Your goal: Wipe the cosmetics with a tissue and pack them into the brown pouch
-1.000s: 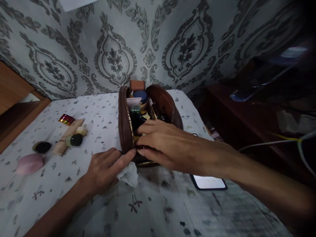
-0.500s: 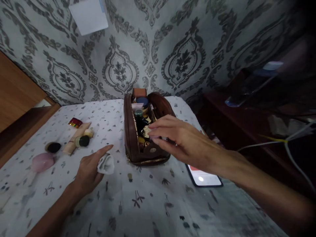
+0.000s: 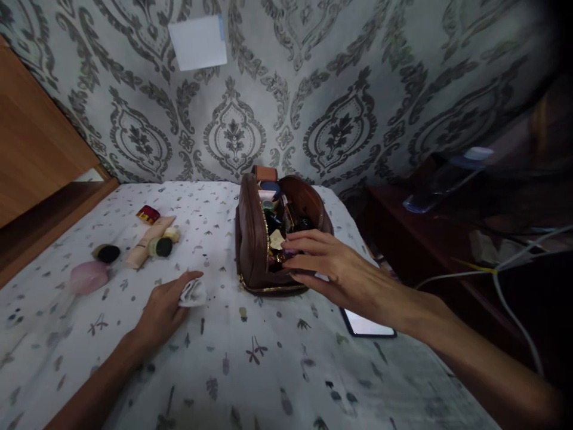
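Note:
My left hand (image 3: 163,304) rests on the patterned sheet with a crumpled white tissue or cloth (image 3: 193,293) held between thumb and fingers. At the centre stands a brown bag (image 3: 250,239), unzipped, packed with small cosmetics that are hard to tell apart. Over the bag's near opening hangs my right hand (image 3: 331,263), its fingers stretched out and parted, with nothing visible in them. Just past these fingertips a pale gold piece (image 3: 277,240) shows inside the bag. A dark blue round lid (image 3: 270,191) sits towards the back.
To the left lie a beige tube (image 3: 150,242), small jars (image 3: 160,246), a red item (image 3: 148,214), a dark oval piece (image 3: 107,253) and a pink rounded object (image 3: 89,277). A phone (image 3: 369,325) lies under my right forearm. Further right are a bottle (image 3: 441,185) and cables (image 3: 496,273).
The view has turned slightly, shifting the bag and loose items rightward in the picture. My right hand stays at the bag's opening with its fingers extended; my left hand keeps the white tissue or cloth.

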### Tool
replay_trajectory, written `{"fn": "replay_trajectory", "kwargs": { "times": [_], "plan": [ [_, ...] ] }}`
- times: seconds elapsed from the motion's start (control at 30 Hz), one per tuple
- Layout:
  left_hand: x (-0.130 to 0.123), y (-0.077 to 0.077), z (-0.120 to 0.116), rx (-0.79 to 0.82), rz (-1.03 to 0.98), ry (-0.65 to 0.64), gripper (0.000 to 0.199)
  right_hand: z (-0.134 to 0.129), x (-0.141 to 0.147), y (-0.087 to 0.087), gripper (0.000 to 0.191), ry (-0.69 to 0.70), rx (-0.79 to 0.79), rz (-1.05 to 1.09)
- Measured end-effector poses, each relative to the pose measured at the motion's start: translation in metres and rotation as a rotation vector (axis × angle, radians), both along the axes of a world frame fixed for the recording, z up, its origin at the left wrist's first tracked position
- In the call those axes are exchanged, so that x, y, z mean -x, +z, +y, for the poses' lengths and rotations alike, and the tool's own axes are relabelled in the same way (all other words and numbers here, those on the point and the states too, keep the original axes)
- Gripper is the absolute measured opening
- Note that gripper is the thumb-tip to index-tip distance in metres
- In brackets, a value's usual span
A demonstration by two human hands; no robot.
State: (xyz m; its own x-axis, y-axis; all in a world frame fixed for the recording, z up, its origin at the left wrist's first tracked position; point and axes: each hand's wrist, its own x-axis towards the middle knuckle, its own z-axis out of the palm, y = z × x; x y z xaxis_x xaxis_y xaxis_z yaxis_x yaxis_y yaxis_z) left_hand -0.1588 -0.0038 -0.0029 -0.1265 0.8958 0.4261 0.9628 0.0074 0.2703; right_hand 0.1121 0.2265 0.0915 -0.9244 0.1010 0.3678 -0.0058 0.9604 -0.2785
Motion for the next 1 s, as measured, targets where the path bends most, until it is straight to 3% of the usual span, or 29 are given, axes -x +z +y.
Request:
{"fn": "replay_trajectory", "kwargs": {
  "times": [0.2, 0.37, 0.57, 0.7, 0.8, 0.9, 1.0],
  "plan": [
    [-0.004, -0.002, 0.003, 0.011, -0.039, -0.058, 0.041, -0.008, 0.008, 0.006, 0.018, -0.101, -0.025, -0.047],
    [-0.005, 0.001, 0.002, 0.048, -0.116, -0.05, 0.04, -0.004, 0.013, -0.002, 0.019, -0.071, -0.102, -0.015],
    [0.006, 0.016, -0.001, 0.117, -0.206, 0.102, 0.035, 0.003, 0.015, -0.011, 0.023, -0.071, -0.098, 0.069],
    [0.031, 0.024, -0.007, 0.054, -0.249, 0.196, 0.022, -0.009, 0.014, -0.008, 0.021, -0.101, -0.076, 0.196],
    [0.061, 0.025, -0.012, -0.076, -0.308, 0.339, 0.015, -0.028, 0.012, -0.001, 0.019, -0.143, -0.039, 0.297],
    [0.093, 0.028, -0.012, -0.175, -0.369, 0.465, 0.024, -0.052, 0.016, -0.003, 0.015, -0.162, 0.031, 0.32],
    [0.111, 0.031, -0.006, -0.177, -0.355, 0.489, 0.03, -0.073, 0.03, -0.017, 0.014, -0.12, 0.101, 0.287]
  ]
}}
